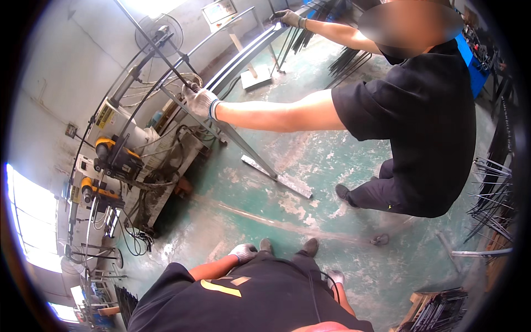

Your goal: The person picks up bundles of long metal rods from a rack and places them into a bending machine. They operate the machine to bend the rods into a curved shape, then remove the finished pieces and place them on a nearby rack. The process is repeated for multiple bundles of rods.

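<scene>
My left hand (244,253), in a pale work glove, hangs low beside my left thigh; only its rounded back shows and the fingers are hidden. On the other side, my right hand (335,278), also gloved, is partly covered by my body and a dark cable (316,270). I see nothing held in either hand. Ahead to the right stands a co-worker (412,119) in a dark shirt and gloves. One gloved hand of that person (200,103) grips a long dark rod (160,54); the other (287,19) rests near the far end of a metal rail stand (243,55).
At left are a machine (113,130) with yellow-and-black power tools (119,152), hanging cables (135,238) and a fan (160,34). The stand's foot (293,183) lies on the worn green floor (265,207). Bundled rods (489,182) line the right; more fill a wooden pallet (417,307).
</scene>
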`<state>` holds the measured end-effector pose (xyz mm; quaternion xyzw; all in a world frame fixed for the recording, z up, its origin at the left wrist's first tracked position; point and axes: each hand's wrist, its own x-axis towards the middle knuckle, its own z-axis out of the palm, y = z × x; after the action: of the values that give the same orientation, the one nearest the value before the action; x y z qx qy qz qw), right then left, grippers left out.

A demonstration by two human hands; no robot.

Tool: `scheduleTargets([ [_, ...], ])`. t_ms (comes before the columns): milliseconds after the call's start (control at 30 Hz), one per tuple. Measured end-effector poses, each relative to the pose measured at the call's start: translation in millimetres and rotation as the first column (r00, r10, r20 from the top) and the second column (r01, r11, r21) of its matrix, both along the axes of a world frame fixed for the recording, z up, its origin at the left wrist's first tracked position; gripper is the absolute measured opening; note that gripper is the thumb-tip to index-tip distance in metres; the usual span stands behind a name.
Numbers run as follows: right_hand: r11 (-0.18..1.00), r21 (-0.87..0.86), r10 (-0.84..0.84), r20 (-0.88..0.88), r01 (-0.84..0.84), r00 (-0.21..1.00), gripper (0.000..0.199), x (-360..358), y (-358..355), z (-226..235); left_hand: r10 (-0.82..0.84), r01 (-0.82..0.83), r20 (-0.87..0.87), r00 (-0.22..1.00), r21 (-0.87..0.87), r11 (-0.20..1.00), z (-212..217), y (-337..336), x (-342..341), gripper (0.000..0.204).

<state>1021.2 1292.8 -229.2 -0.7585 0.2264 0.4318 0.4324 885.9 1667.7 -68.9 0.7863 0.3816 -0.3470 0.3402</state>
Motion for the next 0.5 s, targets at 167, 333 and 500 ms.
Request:
scheduleTargets([
  [167, 0.994, 0.016, 0.108, -0.05, -0.107, 0.993, 0.023, 2, -8, -17, 0.064, -0.064, 0.015, 0.998, 0.01, 0.998, 16, -5, 1, 0.039],
  [333, 1.0, -0.009, 0.024, -0.052, -0.024, 0.998, 0.025, 0, 2, 9, 0.054, -0.054, 0.035, 0.998, 0.009, 0.998, 11, -3, -8, 0.038],
  [500, 0.998, 0.003, -0.059, -0.057, 0.059, 0.997, 0.023, -11, 2, 24, -0.004, 0.004, 0.043, 0.999, 0.002, 1.0, 9, -4, -15, 0.037],
])
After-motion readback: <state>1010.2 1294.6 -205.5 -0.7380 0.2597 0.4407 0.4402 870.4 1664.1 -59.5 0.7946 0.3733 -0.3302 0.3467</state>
